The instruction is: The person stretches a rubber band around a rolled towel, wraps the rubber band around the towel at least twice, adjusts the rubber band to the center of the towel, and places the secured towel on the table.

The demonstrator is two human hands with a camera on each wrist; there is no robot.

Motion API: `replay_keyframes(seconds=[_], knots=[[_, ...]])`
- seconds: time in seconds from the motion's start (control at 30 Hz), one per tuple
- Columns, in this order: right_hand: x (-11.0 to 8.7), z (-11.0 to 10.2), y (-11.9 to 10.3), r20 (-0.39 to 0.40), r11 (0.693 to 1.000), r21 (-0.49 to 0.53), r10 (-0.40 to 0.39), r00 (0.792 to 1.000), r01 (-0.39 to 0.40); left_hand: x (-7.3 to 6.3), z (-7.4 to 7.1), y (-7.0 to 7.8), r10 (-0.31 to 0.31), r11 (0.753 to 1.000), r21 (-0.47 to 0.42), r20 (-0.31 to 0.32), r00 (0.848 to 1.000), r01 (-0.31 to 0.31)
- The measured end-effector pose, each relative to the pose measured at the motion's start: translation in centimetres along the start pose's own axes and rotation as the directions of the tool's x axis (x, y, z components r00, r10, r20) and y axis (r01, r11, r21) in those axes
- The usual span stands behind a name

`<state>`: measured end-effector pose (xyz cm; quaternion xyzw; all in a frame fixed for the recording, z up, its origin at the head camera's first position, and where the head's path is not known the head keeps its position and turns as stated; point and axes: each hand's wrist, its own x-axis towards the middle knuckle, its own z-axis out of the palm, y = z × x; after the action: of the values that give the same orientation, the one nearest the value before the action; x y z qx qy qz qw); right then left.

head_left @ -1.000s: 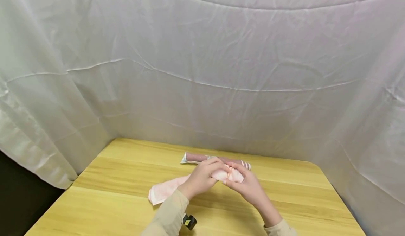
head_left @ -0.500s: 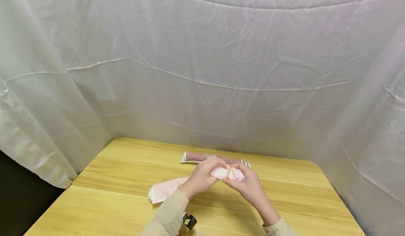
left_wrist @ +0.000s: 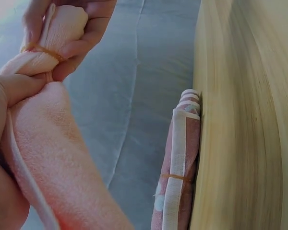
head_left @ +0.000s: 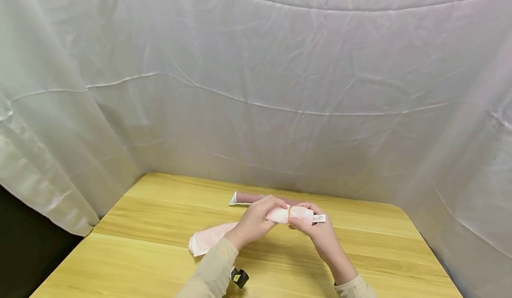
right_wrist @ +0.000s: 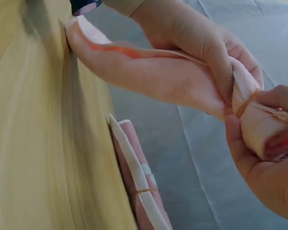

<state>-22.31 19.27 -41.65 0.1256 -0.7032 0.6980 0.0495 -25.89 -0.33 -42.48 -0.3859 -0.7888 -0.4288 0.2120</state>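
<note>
- Pink towel [left_wrist: 62, 139], rolled, lies in both hands, long axis sideways.
- Left hand [head_left: 256, 222] grips it beside the orange band [right_wrist: 246, 104]; the longer part trails leftward.
- Right hand [head_left: 319, 231], nearer the short end, holds it at the band.

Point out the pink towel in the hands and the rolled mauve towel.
Pink towel [right_wrist: 158, 79]: right wrist view, middle of its length.
Mauve towel [left_wrist: 178, 155]: left wrist view, on its white border.
</note>
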Motion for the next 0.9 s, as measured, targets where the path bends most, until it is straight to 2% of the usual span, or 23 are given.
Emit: replay_keyframes(seconds=[0.1, 0.3, 0.5, 0.7, 0.9], knots=[[0.11, -0.07, 0.14, -0.012, 0.999, 0.038, -0.006, 1.000, 0.007, 0.06, -0.02, 0.04, -0.015, 1.000, 0.027, 0.005, 1.000, 0.015], [0.15, -0.05, 0.11, -0.064, 1.000, -0.019, 0.003, 0.998, -0.004, 0.07, 0.06, 0.05, -0.012, 0.997, 0.071, 0.009, 1.000, 0.012], [-0.04, 0.19, 0.02, -0.062, 1.000, -0.024, -0.013, 0.998, 0.012, 0.05, 0.10, 0.01, -0.018, 0.993, 0.120, 0.033, 0.999, 0.014], [-0.19, 0.47, -0.21, -0.047, 0.997, -0.076, -0.034, 0.998, 0.030, 0.01, 0.16, -0.12, 0.003, 0.988, 0.154, 0.042, 0.999, -0.009], [-0.25, 0.42, -0.14, -0.057, 0.996, -0.085, -0.014, 0.998, 0.009, -0.13, 0.27, -0.07, -0.007, 0.974, 0.224, 0.072, 0.997, -0.009]])
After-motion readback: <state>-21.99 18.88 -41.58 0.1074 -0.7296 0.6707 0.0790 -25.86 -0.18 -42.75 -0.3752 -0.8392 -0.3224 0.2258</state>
